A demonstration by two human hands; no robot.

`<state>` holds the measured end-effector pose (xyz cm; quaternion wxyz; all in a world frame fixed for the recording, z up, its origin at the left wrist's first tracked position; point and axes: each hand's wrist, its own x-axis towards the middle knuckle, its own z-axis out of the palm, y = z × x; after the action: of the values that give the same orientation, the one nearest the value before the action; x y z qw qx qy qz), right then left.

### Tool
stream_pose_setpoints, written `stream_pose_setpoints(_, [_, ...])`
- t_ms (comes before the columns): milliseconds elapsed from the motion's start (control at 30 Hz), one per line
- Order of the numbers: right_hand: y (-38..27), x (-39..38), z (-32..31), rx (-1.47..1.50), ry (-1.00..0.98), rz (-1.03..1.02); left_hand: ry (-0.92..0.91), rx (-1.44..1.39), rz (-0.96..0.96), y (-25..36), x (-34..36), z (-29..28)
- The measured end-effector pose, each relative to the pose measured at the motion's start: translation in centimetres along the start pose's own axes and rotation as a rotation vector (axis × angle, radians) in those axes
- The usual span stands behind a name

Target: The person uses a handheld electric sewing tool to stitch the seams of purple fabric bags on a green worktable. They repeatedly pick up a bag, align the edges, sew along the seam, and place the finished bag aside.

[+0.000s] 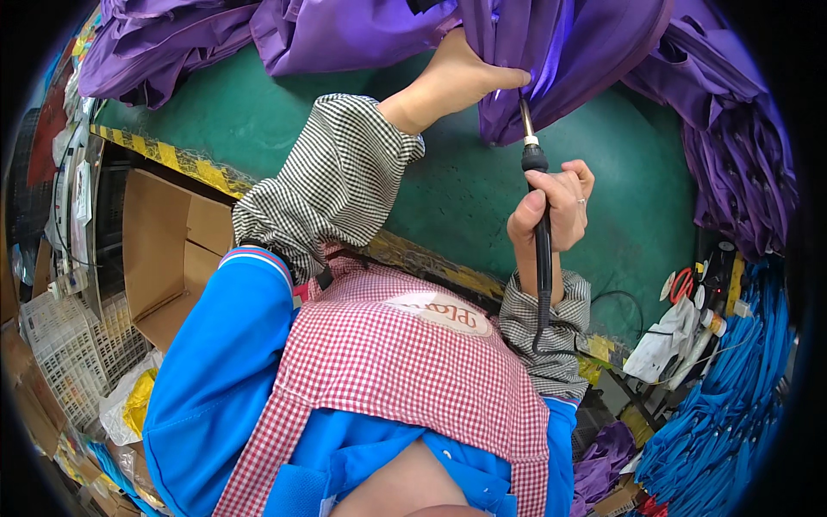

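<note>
My left hand (461,79) pinches a fold of purple fabric (568,60) between thumb and fingers at the far side of the table; its fingertips are partly hidden by the cloth. In my right hand (558,207) is a black-handled soldering iron (538,164), held upright with its metal tip pointing away from me. The tip meets the lower part of the gathered fabric, just below my left thumb. A black cord runs from the handle's end down past my right sleeve.
More purple fabric (345,39) lies along the green table's (637,164) far side and hangs at its right. Yellow-black tape (172,155) marks the near edge. An open cardboard box (155,233) stands at left. Blue strips (715,388) and red-handled scissors (680,283) are at right.
</note>
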<state>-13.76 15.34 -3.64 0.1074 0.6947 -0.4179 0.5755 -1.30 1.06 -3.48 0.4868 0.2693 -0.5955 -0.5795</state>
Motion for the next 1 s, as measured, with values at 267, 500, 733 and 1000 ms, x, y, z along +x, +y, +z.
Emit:
stream_pose_setpoints(267, [-0.8, 2.3, -1.6, 0.051, 0.001, -0.077, 0.027, 0.121, -0.002, 1.1, -0.6, -1.7])
stream_pose_setpoints(500, [3.0, 11.1, 5.2, -0.139, 0.021, 0.059, -0.391, 0.538, 0.167, 3.9, -5.0, -1.4])
stream_pose_setpoints(733, [-0.6, 16.7, -5.0, -0.008, 0.211, -0.336, 0.055, 1.138, 0.862, 29.0, 4.9, -8.2])
stream_pose_setpoints(1000, [0.4, 19.5, -4.3, 0.056, 0.364, -0.327, 0.174, 0.748, 1.165, 27.0, 8.7, -7.8])
